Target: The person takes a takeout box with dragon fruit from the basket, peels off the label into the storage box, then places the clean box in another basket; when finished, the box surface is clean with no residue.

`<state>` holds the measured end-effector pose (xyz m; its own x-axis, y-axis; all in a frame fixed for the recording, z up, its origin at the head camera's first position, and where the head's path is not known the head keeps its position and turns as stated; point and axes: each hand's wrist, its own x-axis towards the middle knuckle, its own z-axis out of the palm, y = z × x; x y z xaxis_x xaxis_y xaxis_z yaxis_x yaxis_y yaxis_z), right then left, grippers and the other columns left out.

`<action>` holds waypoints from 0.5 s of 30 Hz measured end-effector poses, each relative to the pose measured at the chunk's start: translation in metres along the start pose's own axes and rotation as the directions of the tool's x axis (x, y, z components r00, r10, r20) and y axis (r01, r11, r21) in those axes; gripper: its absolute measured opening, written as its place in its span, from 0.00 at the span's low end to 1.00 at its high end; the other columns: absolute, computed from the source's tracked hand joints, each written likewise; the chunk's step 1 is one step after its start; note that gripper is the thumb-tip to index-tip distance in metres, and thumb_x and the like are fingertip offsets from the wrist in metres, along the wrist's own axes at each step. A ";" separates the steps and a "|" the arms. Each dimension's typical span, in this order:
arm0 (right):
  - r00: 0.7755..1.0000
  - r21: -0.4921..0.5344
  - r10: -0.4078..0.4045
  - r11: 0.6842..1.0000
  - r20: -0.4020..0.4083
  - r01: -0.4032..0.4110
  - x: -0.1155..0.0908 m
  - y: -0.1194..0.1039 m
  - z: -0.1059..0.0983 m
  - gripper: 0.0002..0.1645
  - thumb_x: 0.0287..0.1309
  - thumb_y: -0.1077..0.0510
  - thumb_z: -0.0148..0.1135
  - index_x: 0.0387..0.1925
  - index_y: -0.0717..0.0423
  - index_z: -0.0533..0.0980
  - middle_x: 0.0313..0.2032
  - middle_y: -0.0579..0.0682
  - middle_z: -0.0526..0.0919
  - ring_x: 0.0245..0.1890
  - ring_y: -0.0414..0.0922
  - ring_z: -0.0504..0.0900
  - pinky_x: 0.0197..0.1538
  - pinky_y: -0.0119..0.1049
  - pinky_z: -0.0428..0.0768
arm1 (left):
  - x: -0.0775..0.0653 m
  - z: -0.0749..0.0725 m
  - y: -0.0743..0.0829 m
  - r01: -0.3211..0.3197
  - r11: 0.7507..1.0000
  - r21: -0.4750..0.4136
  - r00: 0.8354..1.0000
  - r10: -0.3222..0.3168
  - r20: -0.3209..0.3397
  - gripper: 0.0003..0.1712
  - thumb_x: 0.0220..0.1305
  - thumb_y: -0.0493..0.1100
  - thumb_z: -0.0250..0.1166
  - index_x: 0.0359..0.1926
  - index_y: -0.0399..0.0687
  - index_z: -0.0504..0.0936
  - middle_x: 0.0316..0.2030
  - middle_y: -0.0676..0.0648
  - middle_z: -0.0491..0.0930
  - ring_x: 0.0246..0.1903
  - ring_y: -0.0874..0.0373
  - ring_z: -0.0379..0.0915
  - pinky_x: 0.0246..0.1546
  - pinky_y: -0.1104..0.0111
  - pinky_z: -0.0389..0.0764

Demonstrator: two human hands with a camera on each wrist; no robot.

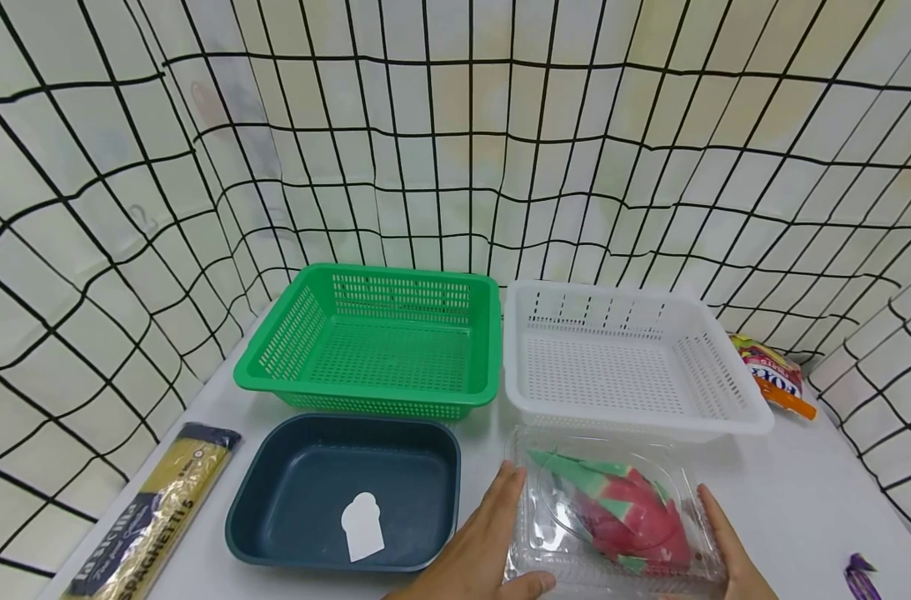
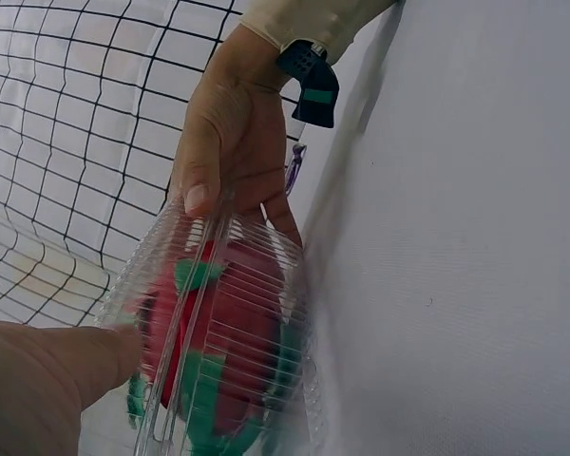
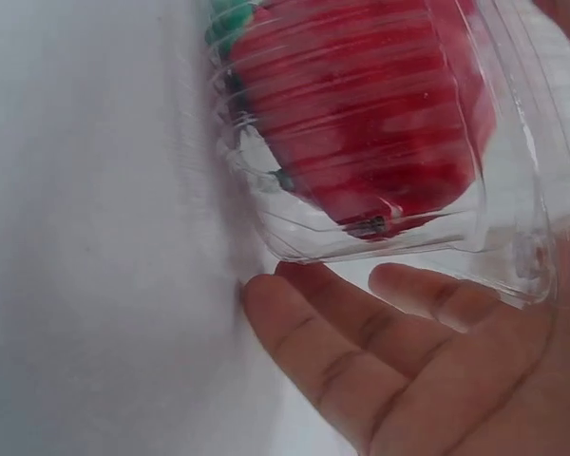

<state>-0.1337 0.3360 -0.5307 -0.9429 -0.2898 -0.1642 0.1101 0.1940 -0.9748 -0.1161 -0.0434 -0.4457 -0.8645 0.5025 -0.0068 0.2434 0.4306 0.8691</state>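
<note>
A clear plastic clamshell box (image 1: 545,533) with a red and green dragon fruit (image 1: 643,521) inside is at the front right in the head view. My left hand (image 1: 473,546) holds its left side, fingers along the wall and thumb at the front edge. On the opposite side, my right hand (image 1: 734,554) grips the front corner; the left wrist view shows its thumb (image 2: 199,195) against the box. In the right wrist view, the right fingers (image 3: 313,351) bend beside the box wall. Whether the box rests on the table or is slightly raised, I cannot tell.
Behind stand a green basket (image 1: 395,402) and a white basket (image 1: 635,421). A dark blue tub (image 1: 290,533) with a white cutout (image 1: 363,529) is left of the box. Spaghetti (image 1: 155,517) lies far left, a snack bag (image 1: 773,375) far right, a purple-wrapped item (image 1: 862,577) front right. Black netting surrounds the table.
</note>
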 end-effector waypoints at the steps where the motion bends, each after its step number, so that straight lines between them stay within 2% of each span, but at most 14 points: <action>1: 0.995 0.006 0.093 0.996 -0.026 -0.093 -0.002 -0.010 0.005 0.76 0.61 0.57 0.72 0.80 0.25 0.22 0.80 0.61 0.34 0.74 0.52 0.56 0.62 0.64 0.78 | 0.000 0.000 0.000 -0.006 1.000 0.009 1.000 0.006 -0.004 0.57 0.72 0.66 0.61 0.84 0.45 0.42 0.83 0.40 0.39 0.81 0.39 0.43 0.70 0.31 0.59; 2: 0.983 0.013 0.177 0.984 -0.048 -0.177 -0.003 -0.021 0.011 0.76 0.62 0.58 0.71 0.80 0.28 0.19 0.79 0.67 0.30 0.74 0.62 0.53 0.61 0.70 0.75 | 0.000 0.000 0.000 -0.009 1.000 0.018 1.000 0.009 -0.006 0.56 0.72 0.65 0.61 0.84 0.45 0.43 0.83 0.40 0.40 0.80 0.39 0.45 0.69 0.32 0.61; 4: 0.959 0.021 0.268 0.963 -0.090 -0.268 -0.005 -0.037 0.019 0.74 0.64 0.58 0.69 0.80 0.39 0.17 0.79 0.71 0.30 0.71 0.80 0.48 0.60 0.66 0.78 | 0.002 0.001 0.000 0.002 1.000 0.011 1.000 -0.002 -0.003 0.56 0.72 0.64 0.62 0.84 0.46 0.44 0.83 0.40 0.41 0.79 0.37 0.48 0.68 0.32 0.64; 7: 0.937 0.008 0.323 0.946 -0.133 -0.325 -0.006 -0.052 0.026 0.73 0.64 0.56 0.70 0.80 0.44 0.19 0.79 0.72 0.33 0.70 0.81 0.50 0.59 0.65 0.80 | 0.005 0.001 0.001 0.026 1.000 -0.002 1.000 -0.025 0.006 0.56 0.70 0.63 0.65 0.84 0.47 0.44 0.83 0.41 0.41 0.76 0.35 0.54 0.65 0.32 0.67; 9: 0.932 -0.016 0.329 0.942 -0.149 -0.335 -0.007 -0.056 0.029 0.74 0.63 0.55 0.71 0.81 0.45 0.19 0.79 0.73 0.36 0.70 0.82 0.53 0.58 0.65 0.80 | 0.006 0.001 0.001 0.040 0.999 -0.011 0.999 -0.040 0.012 0.57 0.70 0.63 0.66 0.84 0.47 0.44 0.84 0.42 0.40 0.75 0.34 0.56 0.65 0.32 0.68; 15: 0.921 -0.047 0.353 0.930 -0.167 -0.365 -0.007 -0.058 0.029 0.75 0.63 0.52 0.72 0.81 0.45 0.20 0.78 0.73 0.39 0.68 0.82 0.56 0.56 0.64 0.82 | 0.007 0.000 0.000 0.013 1.000 0.017 1.000 -0.013 0.000 0.57 0.69 0.62 0.67 0.84 0.44 0.45 0.83 0.40 0.42 0.74 0.32 0.58 0.63 0.32 0.70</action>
<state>-0.1244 0.2995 -0.4777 -0.8819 -0.0415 -0.4696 0.4316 0.3297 -0.8396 -0.1216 -0.0398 -0.4458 -0.8678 0.4965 -0.0183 0.2391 0.4497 0.8606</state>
